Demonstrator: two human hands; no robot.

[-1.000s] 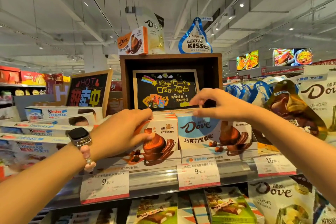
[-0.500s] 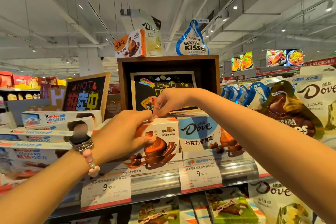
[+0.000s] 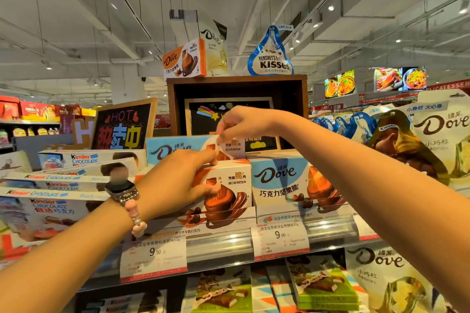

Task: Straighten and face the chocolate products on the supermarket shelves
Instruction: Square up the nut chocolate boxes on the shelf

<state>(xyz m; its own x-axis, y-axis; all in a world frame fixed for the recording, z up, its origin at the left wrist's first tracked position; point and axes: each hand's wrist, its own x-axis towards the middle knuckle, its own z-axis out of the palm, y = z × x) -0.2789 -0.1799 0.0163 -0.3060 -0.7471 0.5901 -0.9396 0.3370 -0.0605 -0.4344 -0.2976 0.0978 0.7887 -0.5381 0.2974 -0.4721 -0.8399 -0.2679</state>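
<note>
head view: right hand [image 3: 239, 122] pinches the top edge of a blue-and-white chocolate box [image 3: 183, 148], raised clear of the row behind the front boxes, likely to reseat it facing out. left hand [image 3: 178, 180] curls around the orange front box [image 3: 223, 185] on the shelf [image 3: 229, 241], bracing the stack.

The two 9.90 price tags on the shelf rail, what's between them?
Head view: only bare shelf rail between the left price tag and the right price tag.

A blue-white Dove box [image 3: 188, 147] stands raised behind the front-row orange box [image 3: 229, 185].
</note>
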